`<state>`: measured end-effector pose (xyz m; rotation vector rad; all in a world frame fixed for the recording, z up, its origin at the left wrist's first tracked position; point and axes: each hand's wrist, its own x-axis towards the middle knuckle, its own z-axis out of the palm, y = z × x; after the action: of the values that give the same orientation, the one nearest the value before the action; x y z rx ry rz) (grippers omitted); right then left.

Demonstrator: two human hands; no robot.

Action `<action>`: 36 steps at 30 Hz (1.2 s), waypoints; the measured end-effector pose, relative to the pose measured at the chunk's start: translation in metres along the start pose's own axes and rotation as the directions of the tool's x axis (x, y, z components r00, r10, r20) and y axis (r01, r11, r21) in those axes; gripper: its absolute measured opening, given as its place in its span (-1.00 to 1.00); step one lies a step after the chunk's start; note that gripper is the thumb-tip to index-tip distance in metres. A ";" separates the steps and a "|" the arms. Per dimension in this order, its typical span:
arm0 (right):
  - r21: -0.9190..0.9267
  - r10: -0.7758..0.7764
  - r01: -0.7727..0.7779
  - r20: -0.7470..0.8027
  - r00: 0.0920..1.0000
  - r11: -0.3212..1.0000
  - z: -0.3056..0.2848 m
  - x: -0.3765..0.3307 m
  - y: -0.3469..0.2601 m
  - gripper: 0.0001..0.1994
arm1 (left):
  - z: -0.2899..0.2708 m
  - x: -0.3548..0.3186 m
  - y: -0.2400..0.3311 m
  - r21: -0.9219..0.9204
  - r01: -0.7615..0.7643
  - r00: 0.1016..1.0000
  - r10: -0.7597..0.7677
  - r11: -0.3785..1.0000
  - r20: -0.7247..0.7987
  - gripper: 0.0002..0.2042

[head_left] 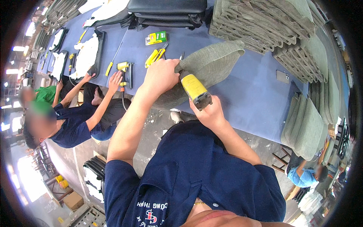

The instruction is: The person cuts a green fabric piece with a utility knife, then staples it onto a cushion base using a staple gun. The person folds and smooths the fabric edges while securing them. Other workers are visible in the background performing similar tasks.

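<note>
A grey-green fabric-covered seat panel (pixel 217 62) is tilted up over the blue table, its far right end raised. My left hand (pixel 162 75) is closed over its near left edge, fingers wrapped on the fabric. In my right hand (pixel 210 112) is a yellow and black staple gun (pixel 193 86), its nose against the panel's edge close to my left fingers. The handle is mostly hidden by the gun's body and my hand. Just beyond my left hand lie a yellow utility knife (pixel 153 56) and a green and yellow small box (pixel 155 38).
Stacks of grey fabric panels (pixel 257 26) rise at the back right, more panels (pixel 304 125) at the right edge. Black cushions (pixel 166 11) stand at the back. A phone (pixel 283 76) lies on the blue table (pixel 249 102). At left, a co-worker (pixel 72 125) reaches near another staple gun (pixel 124 73).
</note>
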<state>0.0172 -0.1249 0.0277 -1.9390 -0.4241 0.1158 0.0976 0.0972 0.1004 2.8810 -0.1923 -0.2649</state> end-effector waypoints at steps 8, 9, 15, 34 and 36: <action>0.003 0.001 -0.001 0.008 1.000 1.000 0.001 0.002 0.005 -0.67 | -0.003 -0.003 0.005 0.069 -0.058 0.998 0.058 0.996 -0.011 -0.59; 0.031 0.004 -0.004 0.006 1.000 1.000 -0.001 0.003 0.005 -0.67 | -0.003 -0.002 0.005 0.089 -0.044 0.999 0.044 0.995 0.006 -0.59; 0.295 0.136 -0.162 0.109 0.985 0.941 -0.039 0.003 0.013 -0.59 | -0.008 -0.005 0.004 -0.065 -0.024 1.000 0.022 0.998 -0.021 -0.51; -0.554 0.085 -0.335 -0.427 0.900 0.762 -0.122 -0.115 0.327 -0.42 | -0.012 -0.105 -0.066 -0.455 -0.025 0.983 -0.060 0.890 -0.172 -0.47; 0.059 0.437 -0.433 -0.133 0.889 0.899 -0.088 -0.070 0.285 -0.62 | -0.010 -0.111 -0.061 -0.447 -0.013 0.978 -0.082 0.894 -0.192 -0.47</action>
<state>0.0444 -0.3229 -0.2043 -1.9718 0.1164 0.2689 -0.0018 0.1753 0.1122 2.4303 -0.0330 -0.0076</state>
